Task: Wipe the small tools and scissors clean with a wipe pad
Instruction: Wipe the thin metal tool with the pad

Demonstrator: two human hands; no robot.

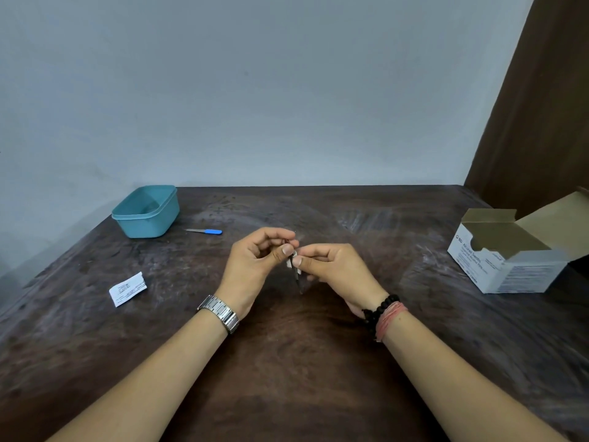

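One camera sits on the person's head. It looks forward and down at the table (318, 362), close above it.

on my screen i see a dark wooden table (287, 362) with pale scuffs across its top, pushed up against a plain grey-blue wall (255, 90). a teal plastic tub (146, 211) sits near the far left corner, its lid off; i can't tell what lies inside. nearer to me on the left lies a torn white wrapper (127, 289) with small print, flat on the wood and well apart from the tub. on the right edge stands a white cardboard box (506, 264) with its brown flaps (541, 224) folded open and printed text on its side. a brown curtain (538, 106) hangs in the far right corner, behind the box.
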